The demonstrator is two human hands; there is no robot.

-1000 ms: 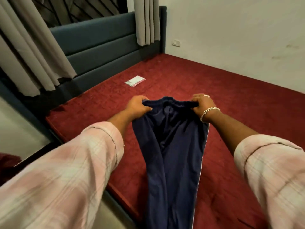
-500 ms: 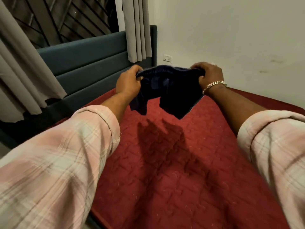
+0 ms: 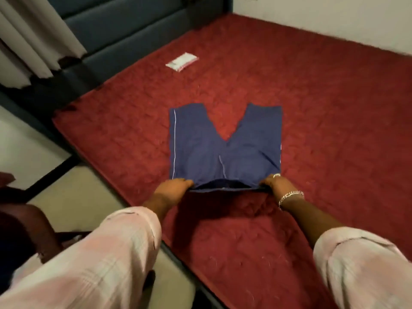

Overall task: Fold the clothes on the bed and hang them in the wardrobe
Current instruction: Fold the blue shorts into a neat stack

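A pair of navy shorts lies spread flat on the red bed, legs pointing away from me, waistband toward me. My left hand grips the waistband's left corner, fingers curled over the cloth; my right hand pinches the right corner, a ring on one finger and a chain bracelet at the wrist. Both arms wear pale pink checked sleeves. A thin white stripe runs down each outer seam of the shorts. Farther up the bed, well apart from the shorts, rests a small white packet. The blue padded headboard stands along the far left edge, with pale curtains hanging beside it and a white wall behind.
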